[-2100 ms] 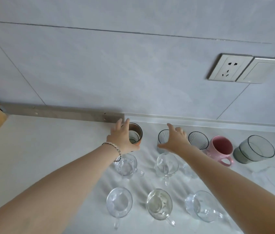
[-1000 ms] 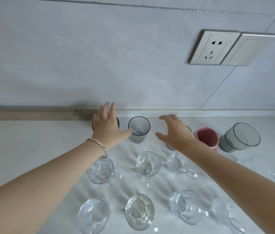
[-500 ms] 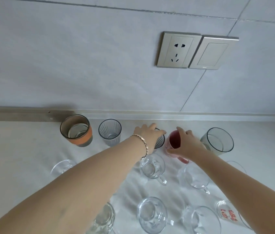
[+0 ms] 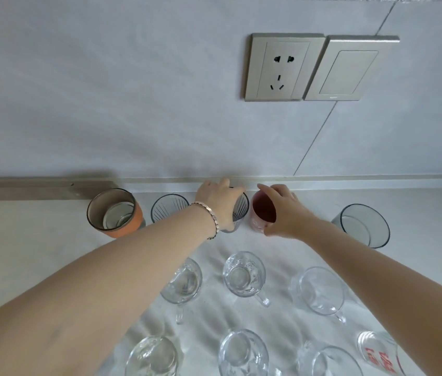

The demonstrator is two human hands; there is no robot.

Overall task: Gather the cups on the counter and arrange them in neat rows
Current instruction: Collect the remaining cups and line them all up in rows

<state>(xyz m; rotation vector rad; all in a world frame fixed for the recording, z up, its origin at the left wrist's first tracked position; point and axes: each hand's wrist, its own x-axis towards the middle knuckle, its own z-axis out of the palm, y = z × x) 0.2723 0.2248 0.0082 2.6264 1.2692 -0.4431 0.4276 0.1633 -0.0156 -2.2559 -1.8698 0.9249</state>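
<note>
A back row of cups stands along the wall: an orange-banded cup [image 4: 117, 214], a ribbed glass [image 4: 167, 208], a second ribbed glass [image 4: 240, 210], a pink mug [image 4: 262, 214] and a grey glass [image 4: 362, 226]. My left hand [image 4: 220, 202] is wrapped around the second ribbed glass. My right hand [image 4: 285, 210] grips the pink mug from its right side. The two held cups stand side by side, almost touching. Clear glass mugs [image 4: 244, 275] form two rows nearer to me, partly hidden under my arms.
The wall rises just behind the back row, with a socket [image 4: 282, 67] and a switch [image 4: 348, 69] above. A glass with red print [image 4: 377, 351] stands at the lower right. Bare white counter [image 4: 24, 253] lies left of the cups.
My left hand moved from the orange-banded cup to the second ribbed glass, my right hand took the pink mug, and both cups slid closer to the wall. The view swung right.
</note>
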